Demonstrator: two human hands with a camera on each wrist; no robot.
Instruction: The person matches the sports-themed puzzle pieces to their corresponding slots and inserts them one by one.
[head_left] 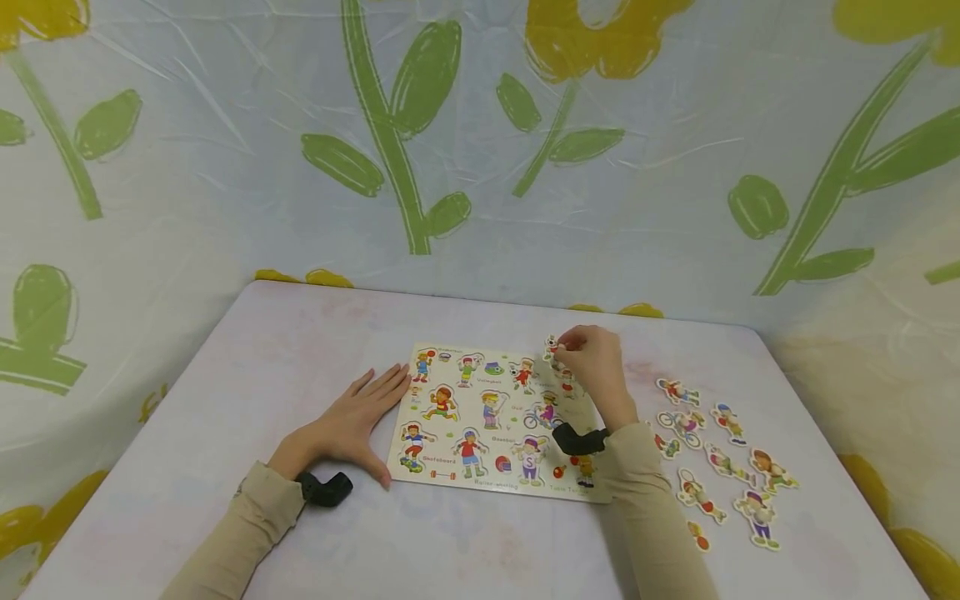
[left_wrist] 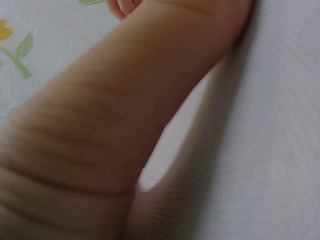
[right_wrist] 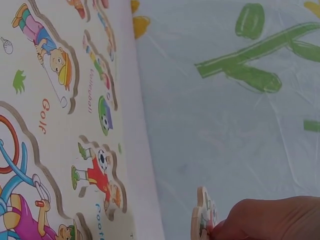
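Note:
A flat wooden puzzle board (head_left: 465,429) with recessed pictures of children playing sports lies on the table. My right hand (head_left: 596,362) is over the board's upper right corner and pinches a puzzle piece (head_left: 551,348) between thumb and fingertips. In the right wrist view that puzzle piece (right_wrist: 202,215) is seen nearly edge-on, so most of its picture is hidden. My left hand (head_left: 348,425) lies spread at the board's left edge, its fingertips by the upper corner and its thumb by the lower one. Only the wrist and part of that hand show in the left wrist view.
Several loose puzzle pieces, among them a cyclist piece (head_left: 681,427) and a baseball player piece (head_left: 759,517), lie scattered on the table (head_left: 480,550) right of the board. A flower-printed cloth (head_left: 637,217) hangs behind the table and along its sides.

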